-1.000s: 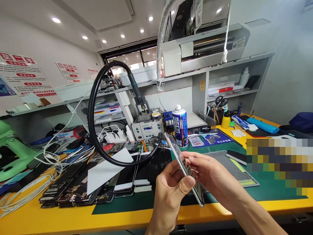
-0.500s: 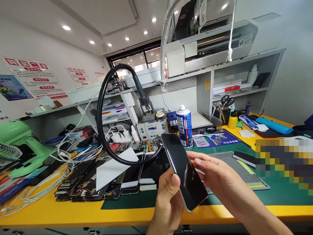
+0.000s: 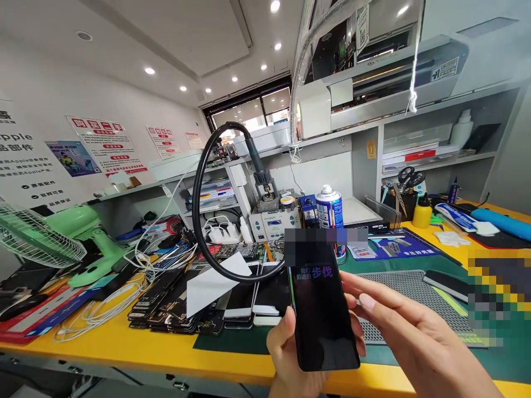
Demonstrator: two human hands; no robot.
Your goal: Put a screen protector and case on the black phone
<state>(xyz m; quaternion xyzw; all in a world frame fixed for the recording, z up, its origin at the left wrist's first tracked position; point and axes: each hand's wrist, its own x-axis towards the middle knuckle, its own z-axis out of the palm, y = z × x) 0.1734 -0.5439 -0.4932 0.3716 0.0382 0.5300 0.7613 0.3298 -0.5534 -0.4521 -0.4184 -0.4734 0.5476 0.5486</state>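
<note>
A black smartphone (image 3: 326, 326) stands tilted up in front of me, its mostly dark screen facing me and small lettering showing near the top. My left hand (image 3: 286, 348) is closed around its lower part, the thumb along the left edge. Some fingertips show at the phone's right edge; which hand they belong to is hard to tell. Stretched fingers of my right hand (image 3: 415, 326) reach to the phone's right edge, the index fingertip at or just behind it. Behind the phone stands a blue-and-white spray can (image 3: 329, 207), partly covered.
Phone parts (image 3: 160, 301) lie stacked at the left under a white sheet (image 3: 218, 284). A black hose (image 3: 197, 215) loops beside a rework station (image 3: 276, 224). A grey mat (image 3: 394, 287) and another phone (image 3: 446, 284) are at right. A green fan (image 3: 89, 237) stands far left.
The phone has turned more upright and squarely toward me, and lettering now shows on its screen. My view has swung left. Both hands stay at the phone.
</note>
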